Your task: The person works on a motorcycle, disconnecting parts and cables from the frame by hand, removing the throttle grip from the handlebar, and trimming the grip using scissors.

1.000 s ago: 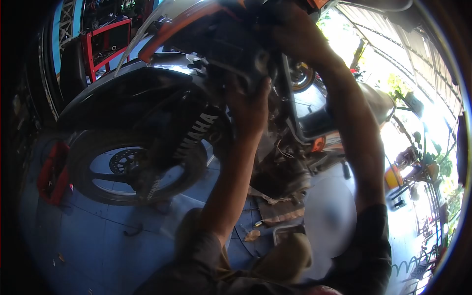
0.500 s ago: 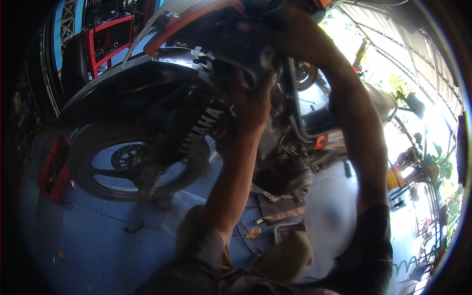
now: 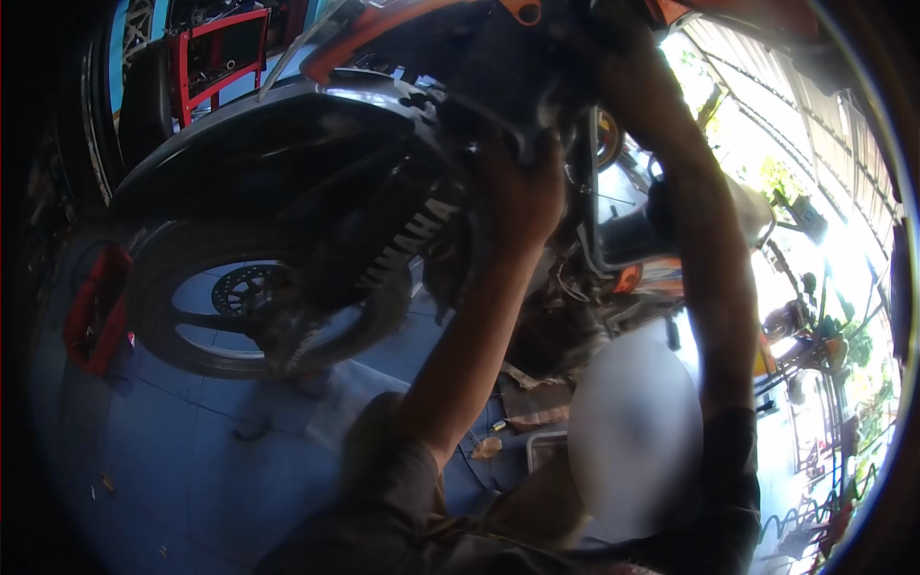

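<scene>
A dark motorcycle fork with YAMAHA lettering [image 3: 414, 241] stands before me, its front wheel [image 3: 149, 307] to the left under a black fender [image 3: 249, 153]. My left hand [image 3: 525, 192] reaches up to the underside of a dark part [image 3: 498, 72] below the orange bodywork [image 3: 383, 29], thumb raised; its fingers are in shadow behind that part. Higher and to the right, my right hand [image 3: 637, 86] is against the same dark area, its fingertips lost in shadow. What either hand grips is too dark to make out.
A red shelf [image 3: 182, 72] stands at the upper left. On the tiled floor sit a red container [image 3: 96, 311] and a metal tray [image 3: 537, 448]. A blurred pale oval [image 3: 634, 431] covers part of the lower right view. Plants and railings are at the right.
Both hands have moved slightly to the right in view and remain at the dark part. More of the orange bodywork shows at the top, and the wheel sits a little higher in view.
</scene>
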A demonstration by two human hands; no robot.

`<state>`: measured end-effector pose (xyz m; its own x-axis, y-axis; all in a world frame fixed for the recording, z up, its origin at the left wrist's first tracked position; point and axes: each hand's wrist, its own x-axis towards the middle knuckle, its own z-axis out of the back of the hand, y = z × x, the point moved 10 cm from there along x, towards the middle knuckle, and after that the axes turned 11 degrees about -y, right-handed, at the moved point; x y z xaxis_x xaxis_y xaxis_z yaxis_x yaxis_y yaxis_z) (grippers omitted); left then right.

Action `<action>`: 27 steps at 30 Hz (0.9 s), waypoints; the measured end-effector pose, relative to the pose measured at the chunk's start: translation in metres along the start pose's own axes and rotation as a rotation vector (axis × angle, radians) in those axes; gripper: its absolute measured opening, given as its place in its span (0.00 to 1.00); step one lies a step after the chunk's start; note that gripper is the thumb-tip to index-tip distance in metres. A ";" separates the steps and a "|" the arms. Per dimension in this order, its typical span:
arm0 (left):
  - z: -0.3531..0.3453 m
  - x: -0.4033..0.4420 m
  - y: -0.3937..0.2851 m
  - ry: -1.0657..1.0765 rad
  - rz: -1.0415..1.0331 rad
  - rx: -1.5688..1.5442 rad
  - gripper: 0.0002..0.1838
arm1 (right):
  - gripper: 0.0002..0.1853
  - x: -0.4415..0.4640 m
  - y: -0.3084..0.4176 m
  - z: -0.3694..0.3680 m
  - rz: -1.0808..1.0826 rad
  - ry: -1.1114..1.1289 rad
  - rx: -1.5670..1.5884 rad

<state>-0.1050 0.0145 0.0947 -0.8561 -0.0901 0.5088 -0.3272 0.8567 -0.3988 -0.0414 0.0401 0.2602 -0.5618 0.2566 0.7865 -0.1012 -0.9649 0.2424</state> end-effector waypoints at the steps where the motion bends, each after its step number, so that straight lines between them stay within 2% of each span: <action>1: 0.003 -0.002 0.000 -0.044 0.018 0.069 0.20 | 0.16 0.000 0.002 -0.005 0.020 0.052 0.030; 2: 0.003 -0.002 0.000 -0.049 0.020 0.076 0.20 | 0.14 0.000 0.006 -0.010 0.043 0.103 0.062; 3: 0.003 -0.001 -0.009 -0.061 -0.076 0.114 0.21 | 0.13 -0.001 0.010 -0.014 0.062 0.155 0.095; 4: 0.004 -0.001 -0.019 -0.072 -0.173 0.152 0.21 | 0.13 -0.003 0.008 -0.019 0.044 0.264 -0.017; 5: 0.005 -0.001 -0.020 -0.076 -0.171 0.158 0.21 | 0.13 -0.004 0.003 -0.022 0.042 0.269 -0.013; 7: 0.003 -0.001 -0.026 -0.065 -0.186 0.187 0.23 | 0.13 -0.003 0.017 -0.018 0.211 0.160 0.055; 8: 0.003 -0.001 -0.027 -0.067 -0.184 0.183 0.23 | 0.13 -0.004 0.017 -0.017 0.211 0.161 0.050; 10: -0.001 0.001 -0.023 -0.037 -0.169 0.187 0.22 | 0.14 -0.004 0.012 -0.008 0.031 0.068 -0.293; 11: 0.000 0.001 -0.024 -0.041 -0.174 0.180 0.22 | 0.14 -0.010 0.020 -0.010 0.039 0.066 -0.297; 13: 0.002 -0.001 -0.023 -0.054 -0.163 0.237 0.24 | 0.15 -0.025 0.072 0.018 0.400 -0.266 -0.122; 14: 0.001 -0.003 -0.023 -0.058 -0.168 0.225 0.24 | 0.15 -0.026 0.082 0.015 0.411 -0.269 -0.129; 16: 0.003 -0.004 -0.023 -0.095 -0.214 0.259 0.26 | 0.14 -0.020 0.085 0.025 0.264 -0.390 -0.095; 17: 0.003 -0.004 -0.022 -0.094 -0.221 0.249 0.26 | 0.14 -0.016 0.081 0.027 0.272 -0.398 -0.098; 19: 0.004 -0.003 -0.018 -0.048 -0.166 0.286 0.26 | 0.12 -0.023 0.100 0.023 0.624 -0.455 -0.294; 20: 0.004 -0.003 -0.020 -0.049 -0.173 0.284 0.26 | 0.12 -0.021 0.097 0.027 0.629 -0.460 -0.291; 22: 0.004 -0.005 -0.019 -0.026 -0.106 0.278 0.26 | 0.11 -0.001 0.045 0.031 0.079 -0.271 0.028; 23: 0.004 -0.007 -0.019 -0.027 -0.106 0.276 0.26 | 0.11 0.002 0.035 0.036 0.080 -0.271 0.026; 25: 0.007 -0.011 -0.019 -0.049 -0.140 0.413 0.24 | 0.09 0.003 0.039 0.038 0.360 -0.286 -0.038; 27: 0.009 -0.016 -0.010 -0.039 -0.083 0.425 0.24 | 0.08 -0.004 0.033 0.025 0.346 -0.293 0.053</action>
<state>-0.0920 0.0026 0.0836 -0.8315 -0.1761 0.5269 -0.5246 0.5608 -0.6406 -0.0224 0.0088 0.2795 -0.2984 -0.0675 0.9520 0.0974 -0.9944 -0.0400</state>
